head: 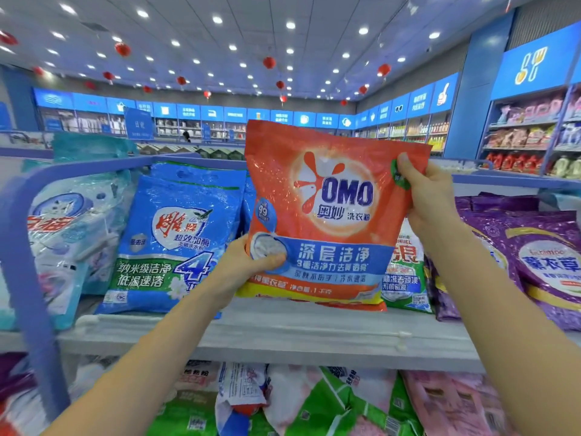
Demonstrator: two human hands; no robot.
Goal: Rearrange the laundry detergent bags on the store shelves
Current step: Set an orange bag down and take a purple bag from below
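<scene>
I hold an orange OMO detergent bag upright in front of the top shelf. My left hand grips its lower left corner, thumb on the front. At the upper right edge my right hand pinches the bag. Its bottom hangs just above the shelf board. Left of it leans a blue detergent bag. A green and white bag stands partly hidden behind the OMO bag. Purple bags fill the right end.
A pale blue and white bag leans at the far left behind a blue shelf-frame post. The lower shelf holds several green, pink and white bags. More shelving lines the far walls and the right side.
</scene>
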